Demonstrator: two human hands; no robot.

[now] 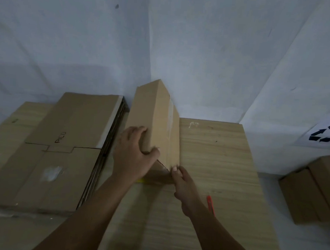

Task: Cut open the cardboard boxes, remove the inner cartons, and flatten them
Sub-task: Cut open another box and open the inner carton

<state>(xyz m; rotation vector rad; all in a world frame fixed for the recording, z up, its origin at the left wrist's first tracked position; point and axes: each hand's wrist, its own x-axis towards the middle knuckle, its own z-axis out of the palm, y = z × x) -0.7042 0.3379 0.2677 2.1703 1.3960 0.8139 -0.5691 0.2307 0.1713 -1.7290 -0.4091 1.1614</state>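
At far left a stack of flattened cardboard (66, 149) lies on the table (212, 166), the top sheet printed with lettering. Just right of it stands the box (156, 120), long and narrow, tilted up on one edge near the middle of the table with its far end toward the wall; a strip of tape (170, 117) runs along its right face. The left hand (131, 153) grips the box's near end from above, fingers (140, 130) curled over the left face and thumb pressed across the corner. Below and to the right, the right hand (183, 186) reaches in with its fingers together, the tips touching the near lower corner where a flap edge shows a dark gap; whether they pinch the flap or only press on it I cannot tell. Both forearms stretch forward from the bottom of the view. A red cutter (211, 205) lies on the table just beside the right wrist, held by neither hand. Further right, off the table, more boxes (310, 191) sit on the floor below a recycling sign (328, 133). The step in hand looks like opening or collapsing this box at its near end. Next, the right fingers probably need to get under that flap and pull while the left hand steadies the box.
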